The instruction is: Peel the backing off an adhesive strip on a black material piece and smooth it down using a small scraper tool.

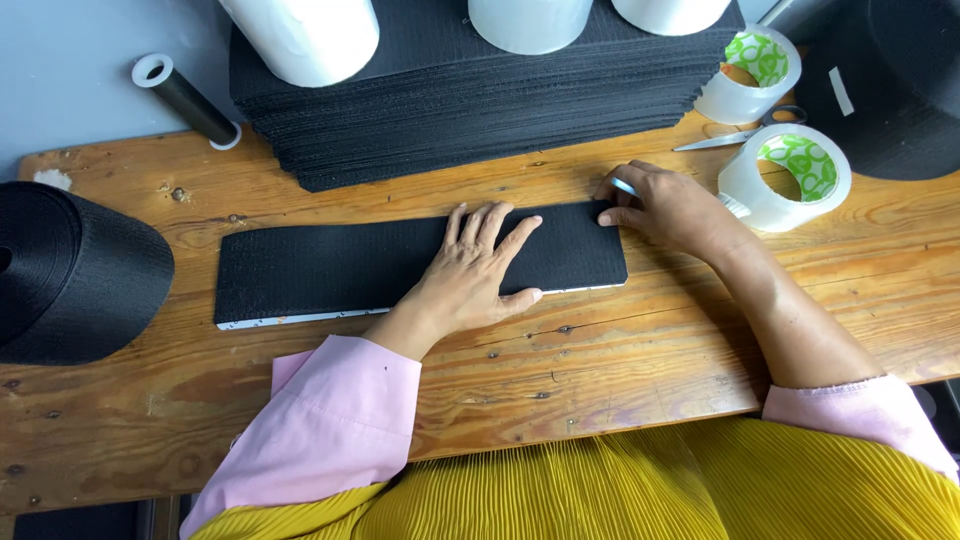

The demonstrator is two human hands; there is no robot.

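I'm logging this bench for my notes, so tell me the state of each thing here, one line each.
Black panel: lying flat on the wooden table, pressed down.
Left hand: flat on the panel, fingers spread.
Right hand: at the panel's right end, fingertips on its edge.
Stack of black panels: piled flat behind, white rolls on top.
Tape roll: partly used, resting on the table.
Scissors: closed, lying flat.

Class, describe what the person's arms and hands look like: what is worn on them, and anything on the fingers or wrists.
Both hands are bare: left hand, right hand. No gloves, rings or watch show. Each arm has a pale pink sleeve pushed up towards the elbow, leaving the forearm uncovered.
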